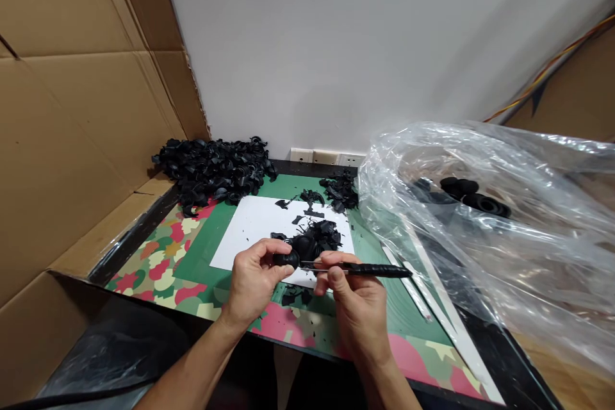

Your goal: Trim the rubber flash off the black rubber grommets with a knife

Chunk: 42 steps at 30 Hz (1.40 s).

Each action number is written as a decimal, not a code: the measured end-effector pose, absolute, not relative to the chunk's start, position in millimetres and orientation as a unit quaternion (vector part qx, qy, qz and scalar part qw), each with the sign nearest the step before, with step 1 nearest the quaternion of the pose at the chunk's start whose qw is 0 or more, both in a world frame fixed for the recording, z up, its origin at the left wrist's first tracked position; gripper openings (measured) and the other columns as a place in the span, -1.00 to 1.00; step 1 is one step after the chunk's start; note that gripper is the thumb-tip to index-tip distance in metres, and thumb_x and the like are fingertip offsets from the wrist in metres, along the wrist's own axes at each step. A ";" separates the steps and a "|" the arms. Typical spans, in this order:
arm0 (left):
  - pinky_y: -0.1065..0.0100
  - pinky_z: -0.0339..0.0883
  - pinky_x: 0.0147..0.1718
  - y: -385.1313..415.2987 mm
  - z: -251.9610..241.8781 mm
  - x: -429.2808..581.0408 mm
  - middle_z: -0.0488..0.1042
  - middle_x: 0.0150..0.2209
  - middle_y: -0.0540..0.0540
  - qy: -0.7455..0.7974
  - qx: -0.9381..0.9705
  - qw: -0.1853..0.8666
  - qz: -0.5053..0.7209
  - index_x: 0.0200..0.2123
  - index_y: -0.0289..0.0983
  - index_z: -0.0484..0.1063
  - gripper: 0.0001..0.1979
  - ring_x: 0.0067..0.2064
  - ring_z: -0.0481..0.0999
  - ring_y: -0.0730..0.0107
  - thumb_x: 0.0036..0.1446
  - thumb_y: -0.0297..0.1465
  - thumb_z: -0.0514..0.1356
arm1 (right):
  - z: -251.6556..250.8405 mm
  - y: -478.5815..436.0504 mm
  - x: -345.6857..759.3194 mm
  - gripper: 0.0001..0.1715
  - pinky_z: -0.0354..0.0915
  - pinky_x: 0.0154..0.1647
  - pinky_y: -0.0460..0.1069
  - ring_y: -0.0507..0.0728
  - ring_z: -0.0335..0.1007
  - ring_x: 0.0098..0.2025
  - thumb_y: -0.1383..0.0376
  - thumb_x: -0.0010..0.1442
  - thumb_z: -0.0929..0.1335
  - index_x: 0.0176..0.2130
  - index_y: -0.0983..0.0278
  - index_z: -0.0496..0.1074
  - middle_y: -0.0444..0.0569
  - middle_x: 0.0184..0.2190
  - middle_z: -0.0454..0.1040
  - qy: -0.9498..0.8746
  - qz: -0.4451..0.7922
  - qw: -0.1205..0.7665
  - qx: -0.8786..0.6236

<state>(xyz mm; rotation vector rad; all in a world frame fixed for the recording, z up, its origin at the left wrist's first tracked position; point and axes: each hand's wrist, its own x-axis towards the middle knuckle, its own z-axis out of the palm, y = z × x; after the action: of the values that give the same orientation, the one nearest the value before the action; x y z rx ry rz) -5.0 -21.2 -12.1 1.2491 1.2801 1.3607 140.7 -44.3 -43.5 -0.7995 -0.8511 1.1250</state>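
My left hand [254,278] pinches a small, round, ribbed black part [286,259] between thumb and fingers. My right hand [358,295] is closed around a slim black-handled tool [375,270] whose thin metal end points left and meets the part, or lies right at it; the exact tip is too small to make out. Just behind both hands, a heap of black scraps [327,235] and rounded black pieces lies on a white sheet of paper [240,230]. More dark shavings [295,296] are scattered below the held part.
A big pile of curled black pieces [216,170] sits at the back left, against cardboard [86,90]. A smaller scrap pile [341,191] is farther back. On the right, a clear plastic bag [384,160] holds round black parts [485,205]. White strips [408,285] lie on the green mat [196,256].
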 end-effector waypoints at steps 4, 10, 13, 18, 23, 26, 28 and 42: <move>0.40 0.37 -0.34 -20.1 -12.2 -5.0 0.58 -0.38 -0.05 0.505 0.485 0.447 0.557 -0.46 -0.26 0.59 -0.74 -0.33 0.51 0.35 -0.34 -0.60 0.34 | -43.4 -44.3 145.6 -0.72 0.33 -0.48 -0.04 -0.02 0.35 -0.54 0.08 0.13 0.43 -0.32 0.26 0.48 -0.07 -0.33 0.43 -0.372 0.511 0.686 -0.361; 0.52 0.13 -0.61 -17.6 -14.4 -5.2 0.35 -0.66 0.11 0.515 0.425 0.511 0.541 -0.40 -0.32 0.58 -0.70 -0.61 0.22 0.60 -0.36 -0.57 0.36 | -41.7 -42.4 152.7 -0.68 0.23 -0.54 -0.09 -0.04 0.25 -0.54 0.07 0.14 0.41 -0.40 0.29 0.45 -0.05 -0.35 0.42 -0.370 0.534 0.666 -0.367; 0.54 0.10 -0.62 -17.6 -12.8 -4.6 0.26 -0.71 0.15 0.512 0.408 0.529 0.540 -0.39 -0.35 0.57 -0.68 -0.63 0.18 0.63 -0.37 -0.56 0.37 | -39.0 -43.3 151.8 -0.66 0.04 -0.64 -0.13 -0.08 0.08 -0.63 0.07 0.08 0.44 -0.39 0.30 0.42 -0.14 -0.51 0.37 -0.366 0.565 0.629 -0.388; 0.55 0.17 -0.59 -19.1 -9.5 -2.7 0.32 -0.68 0.13 0.505 0.423 0.516 0.547 -0.38 -0.35 0.57 -0.68 -0.60 0.24 0.62 -0.37 -0.57 0.37 | -34.4 -44.5 145.6 -0.55 -0.10 -0.66 -0.12 -0.07 -0.08 -0.64 -0.03 0.01 0.45 -0.38 0.30 0.40 -0.27 -0.66 0.12 -0.396 0.576 0.564 -0.440; 0.53 0.23 -0.57 -20.2 -9.4 -2.4 0.40 -0.62 0.09 0.508 0.444 0.489 0.552 -0.39 -0.32 0.58 -0.68 -0.56 0.31 0.58 -0.36 -0.59 0.36 | -33.2 -42.6 139.2 -0.53 0.02 -0.59 -0.10 -0.03 0.02 -0.59 -0.05 0.02 0.41 -0.36 0.31 0.43 -0.22 -0.62 0.21 -0.446 0.547 0.532 -0.468; 0.52 0.25 -0.57 -20.9 -9.2 -2.7 0.40 -0.62 0.10 0.506 0.446 0.488 0.554 -0.39 -0.31 0.58 -0.68 -0.57 0.31 0.58 -0.37 -0.59 0.36 | -31.9 -40.5 136.7 -0.54 0.10 -0.54 -0.08 0.01 0.12 -0.55 -0.04 0.02 0.40 -0.35 0.32 0.45 -0.16 -0.58 0.31 -0.459 0.533 0.523 -0.481; 0.52 0.26 -0.57 -21.4 -8.8 -2.5 0.40 -0.63 0.10 0.504 0.442 0.494 0.554 -0.39 -0.31 0.58 -0.68 -0.58 0.31 0.58 -0.37 -0.59 0.36 | -29.9 -38.6 135.0 -0.54 0.12 -0.52 -0.07 0.03 0.16 -0.53 -0.03 0.00 0.40 -0.36 0.33 0.46 -0.13 -0.57 0.35 -0.463 0.523 0.519 -0.493; 0.58 0.17 -0.74 -20.3 -11.9 -6.3 0.49 -0.57 -0.03 0.460 0.361 0.635 0.505 -0.34 -0.40 0.54 -0.57 -0.63 0.39 0.55 -0.39 -0.41 0.49 | -37.2 -32.6 128.2 -0.61 -0.15 -0.69 -0.13 -0.09 -0.10 -0.68 0.02 -0.01 0.42 -0.44 0.30 0.38 -0.29 -0.71 0.12 -0.401 0.598 0.529 -0.450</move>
<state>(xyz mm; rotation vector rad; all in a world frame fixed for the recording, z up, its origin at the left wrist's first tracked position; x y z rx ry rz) -6.3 -20.3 -11.9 0.8248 1.0521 1.1538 128.2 -32.6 -37.2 -1.0738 -0.9585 1.4278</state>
